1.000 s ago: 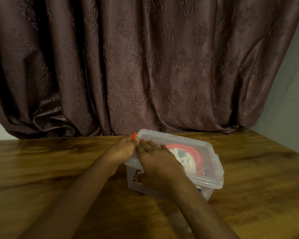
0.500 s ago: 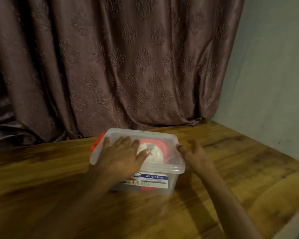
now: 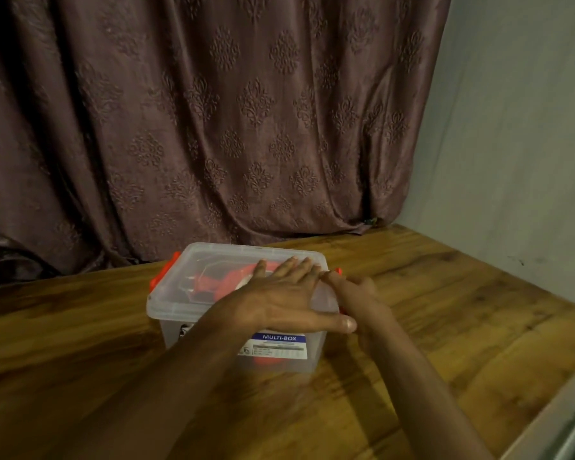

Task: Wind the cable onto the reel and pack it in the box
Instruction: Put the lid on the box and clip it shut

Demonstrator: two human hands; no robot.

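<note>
A clear plastic box (image 3: 180, 303) with a "MULTI-BOX" label (image 3: 278, 344) stands on the wooden table (image 3: 80, 343) with its lid on. The red cable reel (image 3: 213, 283) shows through the lid. My left hand (image 3: 279, 300) lies flat on the lid's right half, fingers spread, holding nothing. My right hand (image 3: 359, 293) is against the box's right end, fingers curled at the red clip (image 3: 338, 270) there. A second red clip (image 3: 161, 277) sits on the left end. The cable itself is hidden inside.
A dark patterned curtain (image 3: 213, 127) hangs right behind the box. A grey wall (image 3: 512, 144) borders the table on the right. The table's near right edge (image 3: 545, 410) runs diagonally at the lower right.
My left hand slid from the lid's left half to its right half. My right hand closed in from beside the box onto the right-end clip. The view shifted slightly.
</note>
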